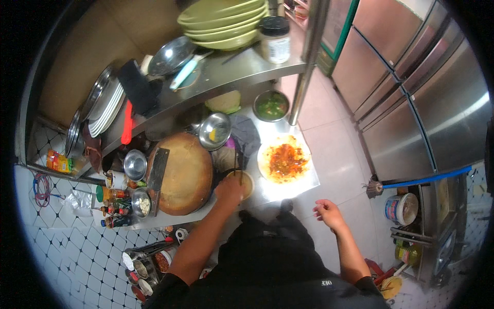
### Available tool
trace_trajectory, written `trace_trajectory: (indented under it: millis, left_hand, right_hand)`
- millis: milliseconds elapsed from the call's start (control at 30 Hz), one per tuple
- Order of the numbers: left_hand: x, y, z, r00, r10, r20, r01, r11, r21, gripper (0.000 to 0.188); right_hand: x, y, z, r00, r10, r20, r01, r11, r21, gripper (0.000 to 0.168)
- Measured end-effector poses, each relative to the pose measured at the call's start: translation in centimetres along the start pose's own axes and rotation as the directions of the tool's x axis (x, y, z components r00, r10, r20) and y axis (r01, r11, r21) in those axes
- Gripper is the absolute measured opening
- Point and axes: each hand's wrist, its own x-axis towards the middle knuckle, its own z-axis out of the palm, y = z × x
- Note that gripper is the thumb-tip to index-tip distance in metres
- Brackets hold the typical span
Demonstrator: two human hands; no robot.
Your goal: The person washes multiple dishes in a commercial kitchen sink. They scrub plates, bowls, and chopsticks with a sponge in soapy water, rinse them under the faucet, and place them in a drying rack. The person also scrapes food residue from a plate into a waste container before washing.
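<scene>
My left hand (229, 192) is closed on a pair of dark chopsticks (236, 156), over the near side of a small yellowish bowl (249, 185). The hand covers part of this bowl, so its contents are hard to make out. Right of it on the steel counter is a white plate (262, 164) of red, saucy food (287, 160). My right hand (328, 214) hangs in the air beyond the counter's corner, fingers loosely bent and apart, holding nothing. A round wooden chopping block (185, 177) lies left of the bowl, with a cleaver (159, 172) along its left edge.
Behind the small bowl stands a metal bowl (215, 131) with something yellow inside. A bowl of greens (271, 106) sits by the shelf post (303, 92). Seasoning bottles (115, 206) line the left end. An overhead shelf (239, 73) carries green bowls (224, 27). Steel refrigerators (405, 89) stand right.
</scene>
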Motion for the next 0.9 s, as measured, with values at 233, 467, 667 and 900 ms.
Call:
trace_trajectory:
  millis: [233,467,667,900]
  left_hand:
    - [0.3,-1.7,1.2,0.934,0.206,-0.291,-0.234,0.970,-0.065,0.016]
    - [-0.7,-9.5,6.3,0.981,-0.075,-0.178,-0.050,0.792,-0.609,0.025]
    - [0.1,-7.4,5.9,0.951,-0.094,0.296,0.309,0.392,-0.866,0.038]
    - [2.7,-9.3,8.6,0.892,0.052,0.449,0.435,0.169,-0.884,0.041]
  right_hand:
    - [5.5,0.9,-1.7,0.993,0.017,0.115,-0.019,1.000,0.014,0.024]
    - [11.5,-3.3,2.5,0.997,0.038,-0.064,-0.021,0.969,0.247,0.037]
    - [14.5,-1.5,4.5,0.981,0.100,-0.169,-0.041,0.945,0.325,0.011]
    - [12.5,-0.4,5.5,0.982,-0.008,-0.186,0.082,0.915,0.395,0.019]
